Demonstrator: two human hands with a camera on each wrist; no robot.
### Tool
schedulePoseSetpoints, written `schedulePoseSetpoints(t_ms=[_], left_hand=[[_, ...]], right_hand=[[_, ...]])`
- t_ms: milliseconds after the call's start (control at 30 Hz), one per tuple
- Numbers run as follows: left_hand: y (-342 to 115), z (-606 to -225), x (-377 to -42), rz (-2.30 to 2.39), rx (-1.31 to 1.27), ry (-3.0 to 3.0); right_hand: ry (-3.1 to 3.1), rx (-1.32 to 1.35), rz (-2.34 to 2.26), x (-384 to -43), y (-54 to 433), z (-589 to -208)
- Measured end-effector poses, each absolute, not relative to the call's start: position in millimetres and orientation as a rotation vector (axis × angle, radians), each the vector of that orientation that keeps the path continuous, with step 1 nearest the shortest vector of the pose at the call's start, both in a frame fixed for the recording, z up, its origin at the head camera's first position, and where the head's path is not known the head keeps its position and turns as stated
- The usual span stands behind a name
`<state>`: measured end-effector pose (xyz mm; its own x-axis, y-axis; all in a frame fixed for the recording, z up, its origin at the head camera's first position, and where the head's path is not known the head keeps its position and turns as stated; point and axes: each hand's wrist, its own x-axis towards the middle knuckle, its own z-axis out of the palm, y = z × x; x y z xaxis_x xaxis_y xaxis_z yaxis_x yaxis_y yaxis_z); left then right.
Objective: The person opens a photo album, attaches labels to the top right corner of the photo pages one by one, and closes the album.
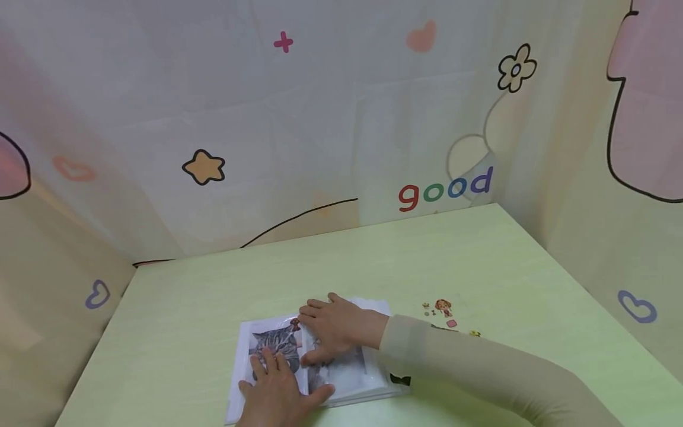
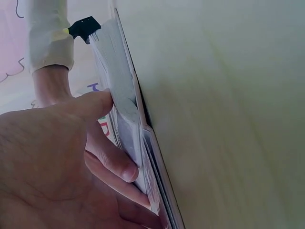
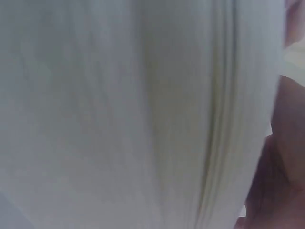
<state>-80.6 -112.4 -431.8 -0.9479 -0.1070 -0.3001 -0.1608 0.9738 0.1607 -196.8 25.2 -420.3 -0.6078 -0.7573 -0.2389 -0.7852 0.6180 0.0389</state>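
Observation:
An album with clear plastic sleeves lies spread on the table, a grey cat picture showing on its left page. My left hand rests on that page's lower part with fingers spread, its thumb reaching over to the right page. Across the centre fold, my right hand lies flat with fingers extended left, partly covering another picture. Seen from the left wrist, the thick page stack stands edge-on beside both hands. In the right wrist view, blurred white page edges hide most of the right hand.
Several small stickers, including a cartoon puppy, lie right of the album, with a yellow one by the right sleeve. A black piece sits at the album's right edge. Printed curtains enclose the pale green table.

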Motion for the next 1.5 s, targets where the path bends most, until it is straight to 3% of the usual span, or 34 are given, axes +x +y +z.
schedulePoseSetpoints(t_ms=[567, 1067, 1500], left_hand=[[-114.1, -429.8, -79.1, 0.274, -0.156, 2.86], [-112.5, -431.9, -80.5, 0.235, -0.179, 2.849], [-112.4, -432.8, -78.9, 0.229, -0.153, 2.867]], right_hand=[[2.635, -1.385, 0.279, -175.5, 21.8, -411.9], [2.68, -1.235, 0.226, -193.7, 20.3, -416.1], [2.662, -1.319, 0.403, -163.1, 11.9, -412.8]])
